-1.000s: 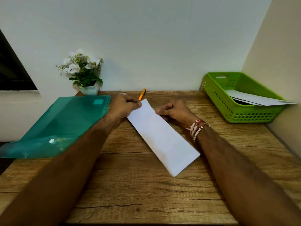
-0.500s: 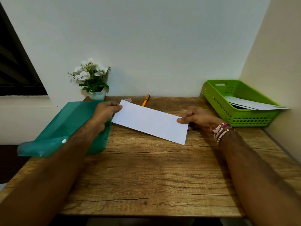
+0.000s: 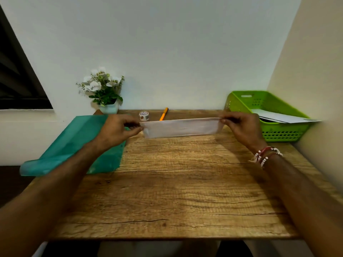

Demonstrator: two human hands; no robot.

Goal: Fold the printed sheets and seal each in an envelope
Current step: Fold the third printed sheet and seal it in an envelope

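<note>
Your left hand (image 3: 115,130) and right hand (image 3: 241,127) pinch the folded sheet (image 3: 182,127) ends (midair); uneven tension may skew the crease.

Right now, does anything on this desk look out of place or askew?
Two things. The teal plastic folder hangs over the left edge of the table, its near end drooping. In the green basket, white paper pokes out over the right rim. The folded sheet pinched between the left hand and right hand looks straight.
</note>
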